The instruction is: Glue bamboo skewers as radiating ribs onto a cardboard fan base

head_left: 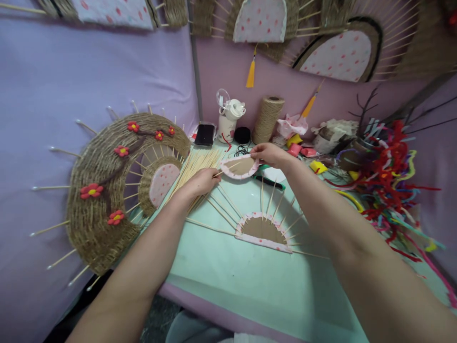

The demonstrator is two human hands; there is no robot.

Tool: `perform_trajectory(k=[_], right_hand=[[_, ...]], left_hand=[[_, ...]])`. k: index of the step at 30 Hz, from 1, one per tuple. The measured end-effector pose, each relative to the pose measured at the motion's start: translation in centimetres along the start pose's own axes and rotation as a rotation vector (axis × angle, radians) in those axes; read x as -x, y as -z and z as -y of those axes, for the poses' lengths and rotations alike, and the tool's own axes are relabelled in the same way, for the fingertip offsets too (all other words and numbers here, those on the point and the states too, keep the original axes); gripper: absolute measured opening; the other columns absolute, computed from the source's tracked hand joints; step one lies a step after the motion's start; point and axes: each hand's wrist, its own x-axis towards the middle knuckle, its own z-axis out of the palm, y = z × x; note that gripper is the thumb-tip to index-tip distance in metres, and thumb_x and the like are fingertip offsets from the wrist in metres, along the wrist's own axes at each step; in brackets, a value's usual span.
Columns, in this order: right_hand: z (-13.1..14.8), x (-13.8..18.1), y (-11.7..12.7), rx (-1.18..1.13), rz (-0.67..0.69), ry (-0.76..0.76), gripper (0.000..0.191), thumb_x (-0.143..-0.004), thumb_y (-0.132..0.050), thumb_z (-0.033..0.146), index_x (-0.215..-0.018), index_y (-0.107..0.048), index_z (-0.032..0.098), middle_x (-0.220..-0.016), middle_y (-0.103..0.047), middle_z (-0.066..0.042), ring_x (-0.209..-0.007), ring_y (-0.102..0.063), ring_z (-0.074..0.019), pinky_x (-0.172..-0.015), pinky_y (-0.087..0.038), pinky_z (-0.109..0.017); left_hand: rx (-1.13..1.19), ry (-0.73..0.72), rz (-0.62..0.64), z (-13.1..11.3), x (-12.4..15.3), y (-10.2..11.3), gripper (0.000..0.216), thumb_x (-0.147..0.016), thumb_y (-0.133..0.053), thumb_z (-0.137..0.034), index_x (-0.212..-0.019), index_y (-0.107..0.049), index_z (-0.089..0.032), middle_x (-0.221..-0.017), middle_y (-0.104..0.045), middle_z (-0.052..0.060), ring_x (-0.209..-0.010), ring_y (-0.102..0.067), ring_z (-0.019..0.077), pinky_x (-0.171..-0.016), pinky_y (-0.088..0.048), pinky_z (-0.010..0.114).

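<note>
My right hand [268, 153] pinches the upper right edge of a half-round cardboard piece [244, 166] with a pink-and-white fabric rim, holding it above the table. With closed fingers, my left hand [205, 182] grips a thin wooden stick [228, 168], whose far end lies over the cardboard face; whether it is fixed there I cannot tell. Below, a second half-round cardboard piece [264, 231] lies flat with several sticks fanning out from its curved edge. A bundle of loose sticks [196, 164] rests beneath and beside my left hand.
On the left leans a twine-woven fan [103, 200] with red flowers. A phone [204, 134], a white cup [227, 125] and a twine spool [267, 120] line the back. Green-handled scissors [269, 183] lie behind the sticks. Tangled pipe cleaners [385, 190] crowd the right.
</note>
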Motion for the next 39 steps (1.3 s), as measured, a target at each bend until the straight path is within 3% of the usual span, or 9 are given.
perform_trajectory(k=[4, 7, 12, 15, 20, 25, 28, 34, 39], right_hand=[[-1.6, -0.7, 1.9, 0.101, -0.197, -0.065, 0.023, -0.094, -0.051, 0.027, -0.107, -0.061, 0.011, -0.090, -0.068, -0.011, -0.072, -0.063, -0.0133, -0.067, -0.053, -0.026], [-2.7, -0.2, 3.0, 0.235, -0.243, -0.063, 0.029, -0.092, -0.051, 0.028, -0.111, -0.063, 0.009, -0.103, -0.068, -0.015, -0.085, -0.065, -0.0185, -0.074, -0.053, -0.031], [-3.7, 0.7, 4.1, 0.458, -0.061, 0.053, 0.015, -0.077, -0.067, 0.016, -0.092, -0.073, 0.017, -0.093, -0.073, -0.007, -0.088, -0.065, -0.0195, -0.080, -0.049, -0.028], [-4.1, 0.7, 4.1, 0.575, 0.050, 0.127, 0.019, -0.069, -0.075, 0.017, -0.088, -0.075, 0.021, -0.094, -0.074, -0.004, -0.090, -0.064, -0.0202, -0.079, -0.047, -0.026], [-5.2, -0.1, 3.4, 0.709, 0.116, 0.214, 0.020, -0.076, -0.070, 0.024, -0.095, -0.074, 0.022, -0.096, -0.073, -0.003, -0.084, -0.063, -0.0173, -0.070, -0.043, -0.023], [-5.9, -0.8, 3.2, 0.765, 0.134, 0.341, 0.020, -0.074, -0.071, 0.020, -0.094, -0.074, 0.021, -0.097, -0.072, -0.004, -0.089, -0.061, -0.0185, -0.074, -0.042, -0.024], [-5.9, -1.2, 3.6, 0.773, 0.079, 0.403, 0.016, -0.077, -0.067, 0.017, -0.092, -0.074, 0.018, -0.095, -0.071, -0.008, -0.093, -0.059, -0.0213, -0.080, -0.041, -0.027], [-5.4, -1.3, 5.5, 0.742, -0.179, 0.415, 0.023, -0.086, -0.057, 0.019, -0.104, -0.069, 0.010, -0.104, -0.066, -0.017, -0.103, -0.055, -0.0277, -0.091, -0.039, -0.037], [-3.8, -0.6, 5.7, 0.693, -0.262, 0.342, 0.024, -0.087, -0.055, 0.023, -0.103, -0.068, 0.010, -0.101, -0.067, -0.015, -0.096, -0.057, -0.0259, -0.082, -0.042, -0.034]], left_hand=[[0.026, -0.007, -0.003, 0.1, 0.0, -0.1, 0.018, -0.079, -0.050, -0.019, -0.083, -0.068, -0.018, -0.088, -0.071, 0.005, -0.082, -0.061, 0.0188, -0.072, -0.043, 0.025], [0.031, -0.016, -0.005, 0.3, -0.2, -0.2, 0.018, -0.079, -0.051, -0.021, -0.083, -0.068, -0.018, -0.088, -0.072, 0.005, -0.083, -0.061, 0.0193, -0.072, -0.043, 0.026], [0.028, -0.034, 0.000, 0.5, -0.4, -0.3, 0.020, -0.078, -0.049, -0.023, -0.082, -0.068, -0.017, -0.085, -0.071, 0.005, -0.080, -0.061, 0.0195, -0.071, -0.043, 0.027], [0.029, -0.029, 0.006, 0.5, -0.3, -0.3, 0.018, -0.078, -0.049, -0.023, -0.081, -0.066, -0.018, -0.086, -0.071, 0.005, -0.081, -0.061, 0.0195, -0.070, -0.042, 0.027], [0.035, -0.022, 0.012, 0.6, -0.3, -0.4, 0.017, -0.077, -0.049, -0.024, -0.080, -0.065, -0.018, -0.088, -0.071, 0.005, -0.082, -0.061, 0.0197, -0.071, -0.042, 0.026], [0.039, -0.026, 0.017, 0.7, -0.4, -0.5, 0.019, -0.077, -0.048, -0.024, -0.081, -0.065, -0.018, -0.089, -0.071, 0.005, -0.084, -0.062, 0.0199, -0.071, -0.043, 0.026], [0.041, -0.041, 0.009, 0.8, -0.3, -0.7, 0.021, -0.079, -0.047, -0.026, -0.082, -0.066, -0.018, -0.088, -0.071, 0.006, -0.083, -0.062, 0.0199, -0.072, -0.043, 0.027], [0.036, -0.042, -0.001, 1.0, -0.3, -0.8, 0.022, -0.080, -0.047, -0.025, -0.084, -0.067, -0.017, -0.089, -0.071, 0.006, -0.082, -0.062, 0.0192, -0.071, -0.043, 0.026], [0.056, -0.019, 0.003, 0.7, -0.1, -0.6, 0.021, -0.078, -0.048, -0.023, -0.084, -0.067, -0.017, -0.087, -0.071, 0.005, -0.081, -0.062, 0.0186, -0.070, -0.043, 0.026]])
